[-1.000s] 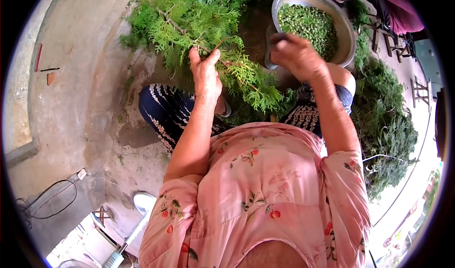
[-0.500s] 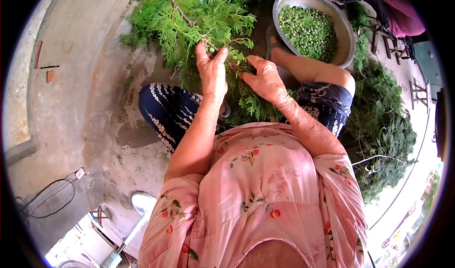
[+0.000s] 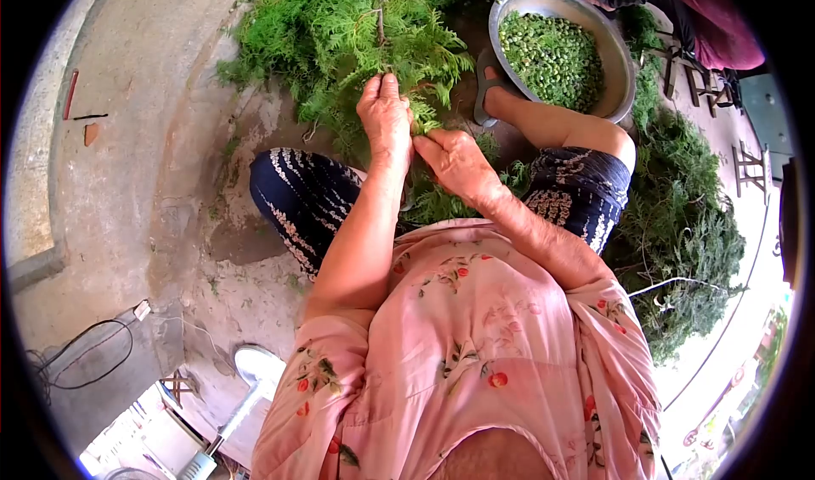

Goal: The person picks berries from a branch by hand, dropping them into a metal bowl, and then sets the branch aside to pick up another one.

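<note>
A leafy green conifer branch (image 3: 380,28) with a thin brown stem stretches away from me. My left hand (image 3: 386,122) is closed around the stem's near end, thumb and fingers pressed together. Close beside it, my right hand (image 3: 461,168) pinches green foliage at the near part of the same branch, its fingertips partly hidden. Beyond my hands lies a heap of feathery green cuttings (image 3: 280,43). To the far right of them stands a wide metal basin (image 3: 624,89) holding many small round green cones (image 3: 552,60).
Another pile of green branches (image 3: 679,217) lies on the right. My sandalled foot (image 3: 492,89) is beside the basin. Another person's dark red clothing (image 3: 713,17) shows at the upper right, near small wooden stools (image 3: 696,81). A standing fan (image 3: 255,365) and a black cable (image 3: 85,353) are at lower left.
The branch has swung to point straight away from me. My left hand has turned and closed more tightly on its stem, and my right hand has moved slightly nearer my body.
</note>
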Demonstrator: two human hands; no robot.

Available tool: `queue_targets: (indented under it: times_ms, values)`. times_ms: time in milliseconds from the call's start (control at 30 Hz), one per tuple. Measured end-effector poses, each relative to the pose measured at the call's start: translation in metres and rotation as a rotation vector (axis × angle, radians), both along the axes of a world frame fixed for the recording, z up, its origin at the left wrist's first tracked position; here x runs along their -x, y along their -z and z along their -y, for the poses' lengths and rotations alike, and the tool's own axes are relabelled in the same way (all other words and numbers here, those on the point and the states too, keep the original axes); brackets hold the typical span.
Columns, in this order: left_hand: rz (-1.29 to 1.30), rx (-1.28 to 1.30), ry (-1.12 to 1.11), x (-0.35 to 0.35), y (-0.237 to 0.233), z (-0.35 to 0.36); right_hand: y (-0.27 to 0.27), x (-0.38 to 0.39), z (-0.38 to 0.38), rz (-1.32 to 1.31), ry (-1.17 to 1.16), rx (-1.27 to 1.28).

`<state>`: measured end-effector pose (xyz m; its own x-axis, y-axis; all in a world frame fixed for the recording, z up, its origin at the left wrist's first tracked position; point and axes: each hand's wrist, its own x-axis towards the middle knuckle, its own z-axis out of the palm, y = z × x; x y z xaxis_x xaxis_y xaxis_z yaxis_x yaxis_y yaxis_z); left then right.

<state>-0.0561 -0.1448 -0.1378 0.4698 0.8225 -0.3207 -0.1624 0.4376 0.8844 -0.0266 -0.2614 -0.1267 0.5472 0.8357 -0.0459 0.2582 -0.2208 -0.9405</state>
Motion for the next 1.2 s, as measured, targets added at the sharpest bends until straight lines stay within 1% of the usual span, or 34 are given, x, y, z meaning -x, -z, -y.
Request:
queue_targets:
  times_ms: [33,67,133,167,200,267,300,367,400,467,500,533,600,633,667,733,767,800,867,900,933,1000,1033,1067,1133,1200]
  values:
    - [-0.076,0.002,-0.011,-0.001,-0.001,-0.003,-0.007,0.004,0.008,0.117,-0.148,0.004]
    - [-0.089,0.003,-0.073,0.0,0.006,-0.013,-0.009,0.015,0.014,0.053,-0.102,0.034]
    - [-0.052,0.093,-0.018,0.012,0.003,-0.038,-0.007,0.031,0.028,-0.082,-0.049,-0.13]
    - [-0.136,0.102,-0.049,0.013,-0.014,-0.039,-0.012,0.028,0.034,-0.204,-0.062,-0.03]
    - [-0.027,0.165,-0.033,0.016,-0.012,-0.047,-0.031,0.017,0.038,-0.513,-0.059,0.118]
    - [0.004,0.232,-0.064,0.02,-0.009,-0.053,-0.046,-0.012,0.044,-0.647,-0.029,0.197]
    - [0.001,0.231,-0.06,0.023,-0.012,-0.052,-0.042,-0.026,0.045,-0.759,0.095,0.082]
    - [0.242,0.332,0.095,0.03,-0.018,-0.046,-0.029,-0.061,0.046,-0.962,0.358,-0.194]
    - [0.245,0.334,0.096,0.031,-0.017,-0.047,-0.016,-0.083,0.048,-1.051,0.491,-0.361]
    - [0.277,0.376,0.158,0.034,-0.012,-0.049,0.01,-0.14,0.07,-0.413,0.34,-0.207]
    - [0.372,0.455,0.182,0.035,-0.011,-0.048,-0.012,-0.154,0.064,-0.702,0.592,-0.445]
    - [0.371,0.456,0.179,0.035,-0.013,-0.045,-0.034,-0.166,0.058,-0.991,0.844,-0.685]
    - [0.405,0.466,0.167,0.035,-0.019,-0.037,-0.01,-0.211,0.078,-0.963,0.74,-0.88]
    - [0.477,0.449,0.188,0.036,-0.015,-0.034,0.0,-0.229,0.082,-0.974,0.871,-0.865]
    - [0.476,0.448,0.192,0.037,-0.009,-0.038,0.011,-0.234,0.085,-0.974,0.873,-0.868]
    - [0.47,0.606,0.403,0.036,-0.002,-0.05,0.031,-0.237,0.09,-0.81,0.79,-0.615]
    - [0.375,0.622,0.334,0.032,-0.01,-0.045,0.019,-0.206,0.075,-0.808,0.715,-0.427]
    - [0.372,0.627,0.343,0.03,-0.008,-0.042,0.005,-0.164,0.055,-0.802,0.642,-0.24]
    - [0.442,0.651,0.468,0.03,-0.004,-0.04,-0.001,-0.128,0.039,-0.802,0.264,-0.1]
    - [0.438,0.655,0.509,0.029,-0.005,-0.038,-0.005,-0.113,0.03,-0.687,0.12,-0.091]
    - [0.434,0.656,0.512,0.028,-0.007,-0.034,-0.009,-0.102,0.021,-0.569,-0.023,-0.082]
    - [0.301,0.694,0.41,0.025,-0.017,-0.025,0.003,-0.087,0.007,-0.644,-0.154,-0.142]
    - [0.288,0.683,0.425,0.024,-0.021,-0.022,0.005,-0.08,0.003,-0.677,-0.179,-0.221]
    - [0.289,0.682,0.421,0.026,-0.022,-0.021,0.009,-0.078,-0.001,-0.708,-0.128,-0.143]
    - [0.361,0.576,0.491,0.031,-0.022,-0.022,0.009,-0.079,0.004,-0.459,-0.08,-0.057]
    - [0.336,0.555,0.456,0.035,-0.026,-0.025,-0.01,-0.081,0.014,-0.229,0.044,0.157]
